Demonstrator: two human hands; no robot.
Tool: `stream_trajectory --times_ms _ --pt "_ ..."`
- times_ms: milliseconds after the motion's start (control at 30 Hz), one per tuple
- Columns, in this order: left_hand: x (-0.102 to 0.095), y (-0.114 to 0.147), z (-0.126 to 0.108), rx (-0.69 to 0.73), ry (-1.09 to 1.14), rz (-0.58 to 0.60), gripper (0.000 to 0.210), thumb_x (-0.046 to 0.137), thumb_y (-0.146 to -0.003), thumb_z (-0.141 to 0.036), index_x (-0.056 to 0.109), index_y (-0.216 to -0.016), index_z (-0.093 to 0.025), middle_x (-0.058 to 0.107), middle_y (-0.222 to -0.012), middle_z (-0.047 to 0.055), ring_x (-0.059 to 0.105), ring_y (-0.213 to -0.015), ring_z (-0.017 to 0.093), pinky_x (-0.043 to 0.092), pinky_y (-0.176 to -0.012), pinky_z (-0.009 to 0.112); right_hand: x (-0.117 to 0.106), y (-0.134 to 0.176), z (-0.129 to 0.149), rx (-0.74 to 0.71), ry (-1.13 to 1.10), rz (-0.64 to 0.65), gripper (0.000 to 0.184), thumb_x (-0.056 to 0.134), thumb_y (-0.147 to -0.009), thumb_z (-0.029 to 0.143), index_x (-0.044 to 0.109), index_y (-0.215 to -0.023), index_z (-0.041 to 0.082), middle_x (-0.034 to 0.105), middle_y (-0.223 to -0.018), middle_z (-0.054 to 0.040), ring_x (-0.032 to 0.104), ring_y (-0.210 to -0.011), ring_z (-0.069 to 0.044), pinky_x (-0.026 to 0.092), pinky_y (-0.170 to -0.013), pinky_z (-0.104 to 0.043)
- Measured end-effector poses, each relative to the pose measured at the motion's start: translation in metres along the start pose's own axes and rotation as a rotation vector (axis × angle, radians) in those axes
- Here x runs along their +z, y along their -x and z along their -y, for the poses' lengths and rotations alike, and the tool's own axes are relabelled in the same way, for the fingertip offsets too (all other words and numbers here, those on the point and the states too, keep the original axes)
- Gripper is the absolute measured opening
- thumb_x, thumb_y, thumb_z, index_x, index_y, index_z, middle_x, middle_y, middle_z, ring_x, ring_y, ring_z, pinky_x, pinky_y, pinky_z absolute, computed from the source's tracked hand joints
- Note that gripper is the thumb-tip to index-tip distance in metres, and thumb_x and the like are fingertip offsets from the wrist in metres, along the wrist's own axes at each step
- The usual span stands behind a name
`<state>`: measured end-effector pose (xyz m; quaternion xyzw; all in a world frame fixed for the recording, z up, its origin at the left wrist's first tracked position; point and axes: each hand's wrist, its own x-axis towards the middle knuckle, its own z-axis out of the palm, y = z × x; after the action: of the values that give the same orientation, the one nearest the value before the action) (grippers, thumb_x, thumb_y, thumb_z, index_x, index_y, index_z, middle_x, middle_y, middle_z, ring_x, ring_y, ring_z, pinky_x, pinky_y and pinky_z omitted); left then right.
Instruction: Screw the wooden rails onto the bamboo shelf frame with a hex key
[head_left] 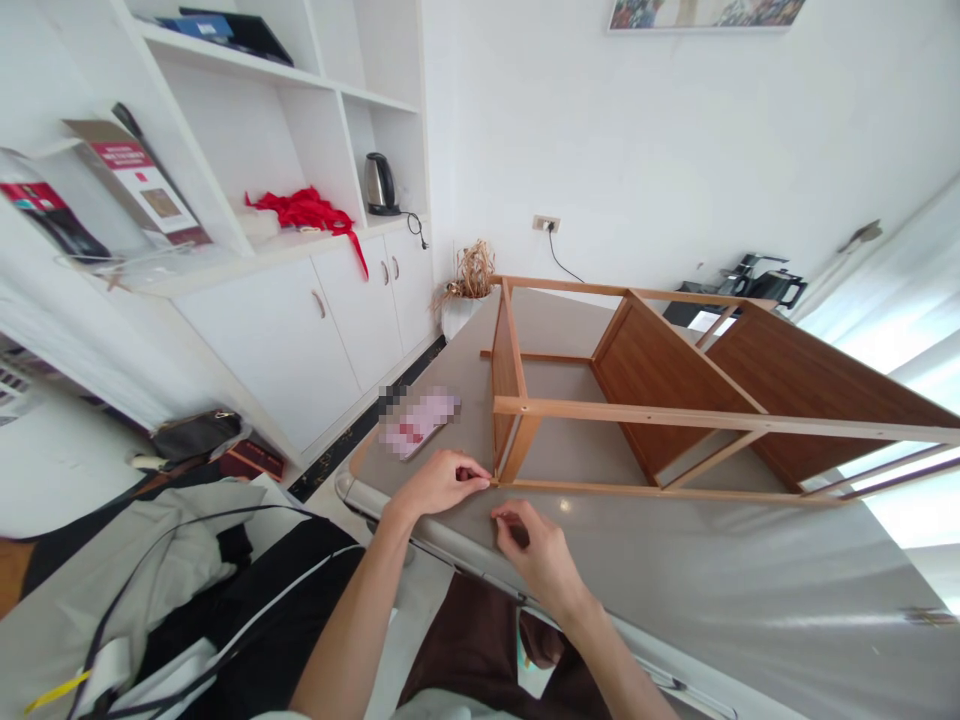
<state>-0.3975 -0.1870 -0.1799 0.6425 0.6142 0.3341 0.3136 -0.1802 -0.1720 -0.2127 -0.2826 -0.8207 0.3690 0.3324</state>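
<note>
A brown wooden shelf rack (pixel 637 412) lies on its side on the grey table (pixel 712 570). My left hand (pixel 442 484) is at the near left corner of its frame, thumb and fingertips pinched together by the end of the lower rail. Whatever sits between those fingertips is too small to make out. Just to the right and nearer to me, my right hand (pixel 534 550) hovers over the tabletop with fingers curled and thumb meeting the index finger. It is apart from the rack, and its fingertips hide anything held there.
A phone (pixel 416 425), partly pixelated, lies left of the rack. White shelving with a kettle (pixel 380 184) and red ribbon (pixel 307 208) stands at the left. Clothes (pixel 172 580) are piled at the lower left. A coffee maker (pixel 765 280) stands behind the rack.
</note>
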Motion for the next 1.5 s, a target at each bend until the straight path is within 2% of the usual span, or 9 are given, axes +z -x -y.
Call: stream_trajectory --times_ms 67,133,367,767,1333,1500 --pt "0.001 0.000 0.000 -0.003 -0.002 -0.010 0.023 0.064 -0.087 -0.039 0.078 -0.095 -0.023 0.076 -0.092 0.003 0.068 -0.081 0.017 0.049 -0.075 0.025 -0.001 -0.002 -0.003 0.119 -0.130 -0.050 0.009 0.054 -0.093 0.022 0.060 -0.099 0.022 0.071 -0.092 -0.0022 0.071 -0.085 -0.015 0.057 -0.082 -0.028" --pt "0.001 0.001 0.000 -0.006 -0.004 -0.019 0.023 0.064 -0.087 -0.039 0.078 -0.094 -0.022 0.076 -0.091 0.003 0.067 -0.080 0.017 0.048 -0.073 0.025 -0.002 -0.006 -0.005 0.172 -0.209 -0.063 0.009 0.055 -0.093 0.025 0.060 -0.098 0.021 0.072 -0.093 -0.0028 0.072 -0.087 -0.016 0.057 -0.084 -0.029" --pt "0.000 0.001 -0.004 -0.006 -0.011 -0.008 0.024 0.064 -0.087 -0.040 0.077 -0.094 -0.021 0.076 -0.090 0.003 0.066 -0.079 0.016 0.047 -0.072 0.024 -0.001 -0.012 -0.007 0.209 -0.268 -0.101 0.014 0.055 -0.094 0.032 0.061 -0.098 0.021 0.072 -0.099 -0.0062 0.072 -0.091 -0.018 0.058 -0.086 -0.032" --pt "0.001 0.001 -0.002 -0.015 -0.031 -0.006 0.025 0.063 -0.088 -0.041 0.078 -0.096 -0.022 0.075 -0.091 0.003 0.065 -0.079 0.016 0.046 -0.072 0.024 0.000 -0.009 -0.009 0.250 -0.313 -0.145 0.015 0.056 -0.094 0.035 0.061 -0.098 0.021 0.073 -0.104 -0.0081 0.072 -0.092 -0.019 0.058 -0.086 -0.033" --pt "0.001 0.001 0.000 0.000 -0.013 -0.010 0.024 0.064 -0.087 -0.040 0.077 -0.096 -0.022 0.076 -0.091 0.003 0.067 -0.080 0.016 0.047 -0.074 0.025 0.001 -0.013 -0.008 0.332 -0.460 -0.210 0.024 0.065 -0.087 0.042 0.057 -0.094 0.021 0.074 -0.099 -0.0091 0.072 -0.092 -0.021 0.058 -0.087 -0.037" --pt "0.002 0.001 -0.002 0.008 -0.010 -0.020 0.023 0.064 -0.087 -0.039 0.077 -0.095 -0.022 0.076 -0.090 0.003 0.066 -0.079 0.016 0.047 -0.073 0.024 0.001 -0.013 -0.007 0.359 -0.505 -0.183 0.027 0.065 -0.087 0.046 0.056 -0.095 0.021 0.073 -0.101 -0.0097 0.072 -0.092 -0.023 0.062 -0.074 -0.035"
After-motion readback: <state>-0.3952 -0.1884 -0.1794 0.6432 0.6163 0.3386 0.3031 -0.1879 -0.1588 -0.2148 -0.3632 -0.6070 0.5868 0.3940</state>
